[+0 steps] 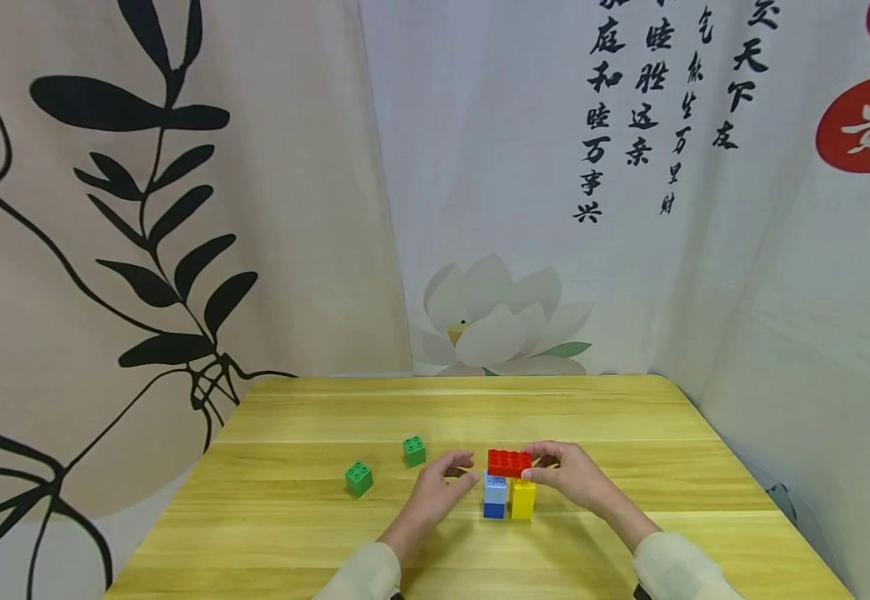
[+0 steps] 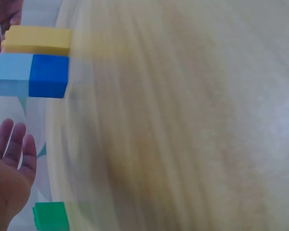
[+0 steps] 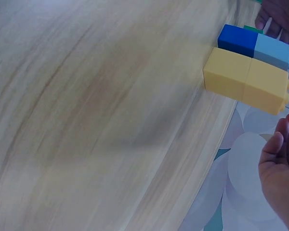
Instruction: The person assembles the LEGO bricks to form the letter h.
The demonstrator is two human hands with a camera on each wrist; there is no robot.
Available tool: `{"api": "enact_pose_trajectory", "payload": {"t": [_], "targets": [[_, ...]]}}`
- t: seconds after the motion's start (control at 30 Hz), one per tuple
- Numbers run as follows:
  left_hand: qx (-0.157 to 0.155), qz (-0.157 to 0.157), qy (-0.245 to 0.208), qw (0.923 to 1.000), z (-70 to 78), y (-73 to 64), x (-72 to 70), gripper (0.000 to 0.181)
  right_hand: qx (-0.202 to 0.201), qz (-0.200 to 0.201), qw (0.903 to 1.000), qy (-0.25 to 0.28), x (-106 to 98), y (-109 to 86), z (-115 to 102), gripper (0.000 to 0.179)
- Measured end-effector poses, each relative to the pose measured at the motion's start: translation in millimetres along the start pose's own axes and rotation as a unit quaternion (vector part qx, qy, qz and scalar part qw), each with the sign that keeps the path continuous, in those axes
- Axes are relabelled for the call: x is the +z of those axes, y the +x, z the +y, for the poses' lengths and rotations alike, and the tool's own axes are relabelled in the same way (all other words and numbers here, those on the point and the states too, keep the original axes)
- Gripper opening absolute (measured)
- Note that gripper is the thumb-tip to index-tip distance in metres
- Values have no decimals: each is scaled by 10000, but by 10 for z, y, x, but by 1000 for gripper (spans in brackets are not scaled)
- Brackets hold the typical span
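My right hand (image 1: pixel 572 477) pinches a red toy brick (image 1: pixel 510 462) by its right end, between thumb and fingers. Below that brick, two stacks stand upright side by side on the table. The left stack has a light blue brick (image 1: pixel 495 490) on top of a dark blue brick (image 1: pixel 493 510). Two yellow bricks (image 1: pixel 522 500) make up the right stack; bare studs show on its top in the right wrist view (image 3: pixel 288 96). My left hand (image 1: pixel 435 492) holds nothing, its fingers relaxed, just left of the blue stack.
Two green bricks lie on the wooden table (image 1: pixel 292 533) to the left: one farther back (image 1: pixel 414 451), the other nearer (image 1: pixel 358 479). Behind the table's far edge hangs a printed curtain (image 1: pixel 315 208).
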State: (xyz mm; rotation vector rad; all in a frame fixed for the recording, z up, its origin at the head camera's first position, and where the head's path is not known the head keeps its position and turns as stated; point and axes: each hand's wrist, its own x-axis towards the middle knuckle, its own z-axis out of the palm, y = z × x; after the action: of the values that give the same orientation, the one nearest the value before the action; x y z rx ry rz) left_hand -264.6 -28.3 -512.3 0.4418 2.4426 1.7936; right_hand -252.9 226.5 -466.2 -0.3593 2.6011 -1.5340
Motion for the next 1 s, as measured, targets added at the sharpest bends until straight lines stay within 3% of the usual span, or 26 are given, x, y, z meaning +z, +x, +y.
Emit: {"api": "enact_pose_trajectory", "payload": {"t": [0.53,0.9,1.0], "targets": [[309,-144,47,9994,191,58,-1,37,-111,-72,9999,16,38,-4,-12,36],[148,-281,115,9994,231,70,9,41,-101,-38,9999,-72,57,6,27,37],[233,-313,148,9991,209,82,16,39,-72,-30,10000,-56,61,-4,13,37]]}}
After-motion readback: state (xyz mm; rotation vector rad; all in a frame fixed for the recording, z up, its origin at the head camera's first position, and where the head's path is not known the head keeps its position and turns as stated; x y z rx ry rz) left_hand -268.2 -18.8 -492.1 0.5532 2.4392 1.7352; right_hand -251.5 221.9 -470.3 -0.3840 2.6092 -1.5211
